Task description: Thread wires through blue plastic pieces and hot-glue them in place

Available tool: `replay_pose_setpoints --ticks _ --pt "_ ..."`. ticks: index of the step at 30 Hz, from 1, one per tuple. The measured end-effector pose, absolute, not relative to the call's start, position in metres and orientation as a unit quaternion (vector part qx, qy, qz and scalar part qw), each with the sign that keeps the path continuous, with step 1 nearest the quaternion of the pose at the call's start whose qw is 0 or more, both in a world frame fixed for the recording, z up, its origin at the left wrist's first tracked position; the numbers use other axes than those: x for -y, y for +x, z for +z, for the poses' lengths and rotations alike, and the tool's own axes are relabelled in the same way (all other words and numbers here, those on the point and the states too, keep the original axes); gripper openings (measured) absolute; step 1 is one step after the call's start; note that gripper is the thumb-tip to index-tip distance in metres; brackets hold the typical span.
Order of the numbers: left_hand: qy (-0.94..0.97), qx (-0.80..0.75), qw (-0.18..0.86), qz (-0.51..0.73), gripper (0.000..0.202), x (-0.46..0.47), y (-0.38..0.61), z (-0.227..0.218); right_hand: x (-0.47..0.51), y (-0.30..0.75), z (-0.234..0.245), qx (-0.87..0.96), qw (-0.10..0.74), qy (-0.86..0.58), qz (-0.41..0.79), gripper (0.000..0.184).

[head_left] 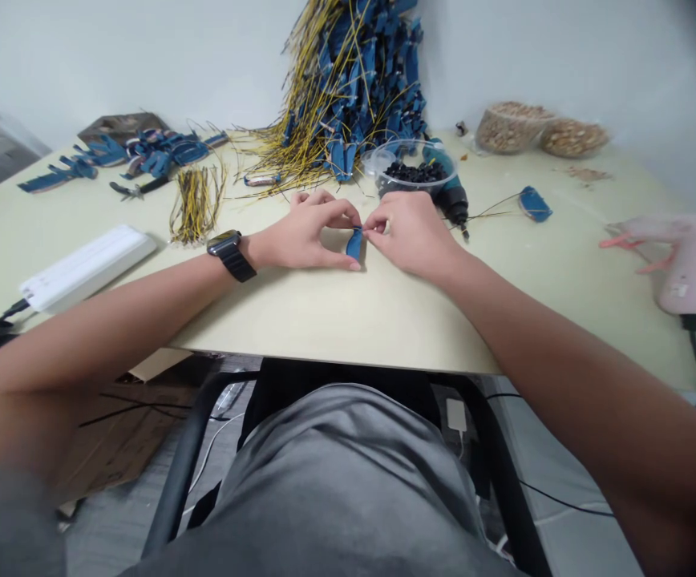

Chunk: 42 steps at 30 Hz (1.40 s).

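Left hand [303,236] and right hand [409,232] both pinch a small blue plastic piece [354,242]; behind, a clear round tub [384,160] holds small black parts [415,172].

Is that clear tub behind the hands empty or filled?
Partly filled: small black pieces show through the wall of the clear tub, beyond the right hand and left hand pinching a blue piece.

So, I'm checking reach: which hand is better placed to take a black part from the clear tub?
Probably the right hand: it lies just in front of the clear tub, while the left hand lies further off and grips the blue piece.
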State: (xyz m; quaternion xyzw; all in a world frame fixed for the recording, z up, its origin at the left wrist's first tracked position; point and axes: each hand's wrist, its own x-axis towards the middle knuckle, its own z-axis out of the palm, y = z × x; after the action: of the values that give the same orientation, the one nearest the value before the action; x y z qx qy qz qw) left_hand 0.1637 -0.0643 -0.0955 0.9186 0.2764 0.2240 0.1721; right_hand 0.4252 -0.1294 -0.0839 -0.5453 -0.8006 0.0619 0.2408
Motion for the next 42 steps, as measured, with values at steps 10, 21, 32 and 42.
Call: replay_pose_setpoints --ticks 10,21,32,42 --pt "0.914 -0.276 0.175 0.24 0.104 0.072 0.151 -0.098 0.133 0.413 -0.083 0.802 0.232 -0.545 0.074 0.019" --pt "0.916 -0.273 0.177 0.237 0.103 0.071 0.15 -0.098 0.136 0.417 -0.08 0.797 0.245 -0.547 0.076 0.016" --pt "0.914 -0.278 0.173 0.238 0.099 0.07 0.15 -0.099 0.134 0.412 -0.083 0.804 0.246 -0.536 0.075 0.019" --pt "0.918 -0.26 0.162 0.253 0.099 0.06 0.149 -0.105 0.118 0.415 -0.102 0.82 0.273 -0.501 0.046 0.02"
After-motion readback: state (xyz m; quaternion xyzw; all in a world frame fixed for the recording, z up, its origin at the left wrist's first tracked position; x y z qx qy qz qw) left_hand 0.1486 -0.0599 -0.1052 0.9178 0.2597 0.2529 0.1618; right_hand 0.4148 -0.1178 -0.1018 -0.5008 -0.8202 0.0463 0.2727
